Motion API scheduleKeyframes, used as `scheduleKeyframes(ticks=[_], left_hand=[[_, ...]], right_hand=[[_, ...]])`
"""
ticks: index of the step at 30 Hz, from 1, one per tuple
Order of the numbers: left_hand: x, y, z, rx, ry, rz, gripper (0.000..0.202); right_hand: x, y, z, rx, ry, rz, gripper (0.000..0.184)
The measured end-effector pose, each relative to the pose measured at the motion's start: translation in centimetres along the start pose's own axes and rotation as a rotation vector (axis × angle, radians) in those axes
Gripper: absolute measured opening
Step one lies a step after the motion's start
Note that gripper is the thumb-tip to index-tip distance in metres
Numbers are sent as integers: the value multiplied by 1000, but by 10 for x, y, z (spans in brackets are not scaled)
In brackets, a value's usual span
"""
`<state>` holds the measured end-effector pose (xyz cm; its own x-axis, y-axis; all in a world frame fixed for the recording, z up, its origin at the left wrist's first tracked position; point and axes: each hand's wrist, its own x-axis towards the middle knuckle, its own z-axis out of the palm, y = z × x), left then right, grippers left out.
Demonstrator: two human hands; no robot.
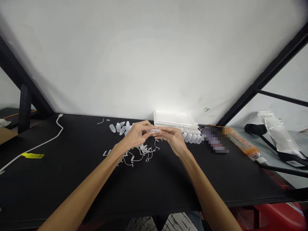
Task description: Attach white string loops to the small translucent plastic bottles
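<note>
A small translucent plastic bottle (153, 130) lies sideways between my two hands above the black table. My left hand (137, 134) is closed on its left part, thumb below and fingers over the top. At its right end, my right hand (173, 138) pinches with the fingertips, which partly hide that end. Behind my left hand are several loose translucent bottles (118, 127), some upright and some lying. Thin white curled plastic strips (143, 150) are heaped under my hands. To the right of my right hand, several similar bottles (193, 137) stand in close rows.
A stack of flat white trays or boxes (175, 120) sits against the white wall. On the left runs a white cable (45, 143) with a yellow tag (33, 155). An orange-labelled plastic package (243, 143) lies at the right edge, beside the black frame (261, 72).
</note>
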<state>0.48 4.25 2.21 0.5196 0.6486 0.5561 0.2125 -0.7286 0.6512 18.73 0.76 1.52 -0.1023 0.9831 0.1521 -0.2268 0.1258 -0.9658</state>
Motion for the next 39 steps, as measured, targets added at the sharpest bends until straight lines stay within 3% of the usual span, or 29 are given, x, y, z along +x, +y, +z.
scheduleKeyframes(ticks=[7,13,20,30,39], left_hand=[[0,1,0,53,23,75,23],[-1,1,6,100,56,37,23],[-2,-2,13,78,118,17,29],[-1,0,8,20,108,-8,26],[-1,3,6,113,141,99,22]], right_hand=[[0,0,1,106,51,27,24],[-1,-8,-1,14,24,43,29],[0,-8,-3,-98,-12,-47,33],[0,1,0,-168,0,-181,37],[0,0,0,-157,48,-190,31]])
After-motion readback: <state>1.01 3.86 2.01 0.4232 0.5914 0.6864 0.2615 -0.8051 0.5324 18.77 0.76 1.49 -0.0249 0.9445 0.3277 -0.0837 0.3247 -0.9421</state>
